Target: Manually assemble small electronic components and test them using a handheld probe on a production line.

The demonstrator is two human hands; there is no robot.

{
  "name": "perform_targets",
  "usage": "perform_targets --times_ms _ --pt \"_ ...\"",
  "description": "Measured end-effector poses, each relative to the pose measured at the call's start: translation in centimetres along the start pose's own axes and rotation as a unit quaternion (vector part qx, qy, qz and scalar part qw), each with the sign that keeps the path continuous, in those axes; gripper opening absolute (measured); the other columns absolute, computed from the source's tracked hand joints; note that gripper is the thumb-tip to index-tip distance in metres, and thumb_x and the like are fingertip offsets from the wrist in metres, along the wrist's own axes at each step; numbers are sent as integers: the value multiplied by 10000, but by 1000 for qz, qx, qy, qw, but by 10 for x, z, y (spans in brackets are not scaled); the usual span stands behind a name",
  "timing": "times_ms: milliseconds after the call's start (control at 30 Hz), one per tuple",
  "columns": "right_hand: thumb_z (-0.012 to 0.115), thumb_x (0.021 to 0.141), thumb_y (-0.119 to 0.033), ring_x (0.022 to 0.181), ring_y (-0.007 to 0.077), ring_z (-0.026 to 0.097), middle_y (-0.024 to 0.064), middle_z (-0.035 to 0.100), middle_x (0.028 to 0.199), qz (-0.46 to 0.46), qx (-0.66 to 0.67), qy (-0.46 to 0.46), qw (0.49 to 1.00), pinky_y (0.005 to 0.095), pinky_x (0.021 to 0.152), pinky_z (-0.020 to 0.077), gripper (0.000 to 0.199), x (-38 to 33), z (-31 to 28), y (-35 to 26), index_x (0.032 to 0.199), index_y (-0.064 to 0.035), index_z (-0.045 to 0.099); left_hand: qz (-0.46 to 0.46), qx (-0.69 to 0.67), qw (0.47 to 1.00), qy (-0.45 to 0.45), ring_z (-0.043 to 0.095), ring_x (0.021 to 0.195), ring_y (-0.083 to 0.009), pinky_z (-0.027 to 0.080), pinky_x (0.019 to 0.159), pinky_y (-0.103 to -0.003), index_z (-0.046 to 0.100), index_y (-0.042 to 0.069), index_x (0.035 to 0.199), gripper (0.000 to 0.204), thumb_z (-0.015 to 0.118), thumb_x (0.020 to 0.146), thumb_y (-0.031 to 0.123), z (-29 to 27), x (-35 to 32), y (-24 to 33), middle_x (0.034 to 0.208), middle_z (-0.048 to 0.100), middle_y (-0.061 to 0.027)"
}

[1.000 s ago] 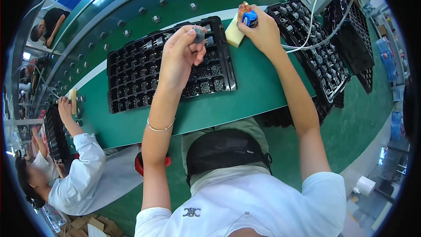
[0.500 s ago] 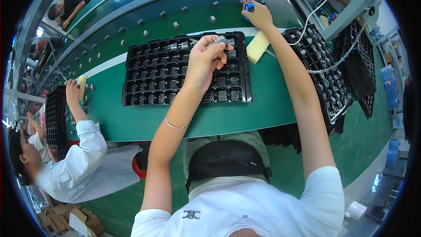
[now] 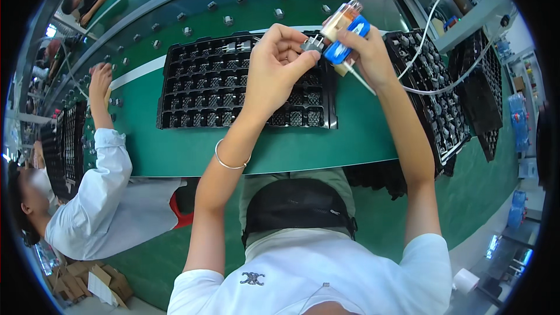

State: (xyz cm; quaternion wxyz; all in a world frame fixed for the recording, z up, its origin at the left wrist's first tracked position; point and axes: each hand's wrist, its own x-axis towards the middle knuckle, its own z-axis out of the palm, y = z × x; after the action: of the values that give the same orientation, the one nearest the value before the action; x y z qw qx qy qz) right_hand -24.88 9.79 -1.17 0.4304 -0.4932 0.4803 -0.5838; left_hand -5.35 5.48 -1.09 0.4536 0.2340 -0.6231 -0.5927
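Observation:
Between the thumb and fingers of my left hand (image 3: 279, 61) is a small grey metal part with thin pins (image 3: 312, 44). My right hand (image 3: 368, 52) is closed round a blue and cream hand-held device (image 3: 348, 39) with a clear rounded end, close beside the part; whether they touch I cannot tell. Below both hands lies a black compartment tray (image 3: 204, 118). A few similar pinned parts (image 3: 236, 46) lie in its far row, and many nearer pockets show only their patterned bottoms. My left hand hides some of the pockets.
Rows of small metal parts (image 3: 228, 20) stand along the green line beyond the tray. A filled black tray (image 3: 434, 90) lies at the right, crossed by a pale tube (image 3: 431, 91). To the left, a co-worker in a white sleeve (image 3: 108, 160) reaches over the bench.
My right hand has come back toward me with the blue device, meeting my left hand over the tray's far right corner. The co-worker's hand has lifted away from the yellow block.

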Motion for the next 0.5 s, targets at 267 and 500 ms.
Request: perform_targets --times_ms 267,500 --pt "651 870 -209 695 53 599 43 665 907 30 82 -3 996 178 536 443 348 -26 -4 13 1121 28 609 -18 20 996 -79 458 588 -5 386 541 -170 554 -11 924 244 752 786 24 4 -2 -12 759 591 -5" --pt "633 884 -224 667 51 594 50 663 911 47 101 10 994 176 501 434 357 -32 -12 28 1141 21 597 -67 79 990 -99 493 606 -8 407 544 -171 560 -3 882 235 767 782 46 12 -2 -6 747 593 -3"
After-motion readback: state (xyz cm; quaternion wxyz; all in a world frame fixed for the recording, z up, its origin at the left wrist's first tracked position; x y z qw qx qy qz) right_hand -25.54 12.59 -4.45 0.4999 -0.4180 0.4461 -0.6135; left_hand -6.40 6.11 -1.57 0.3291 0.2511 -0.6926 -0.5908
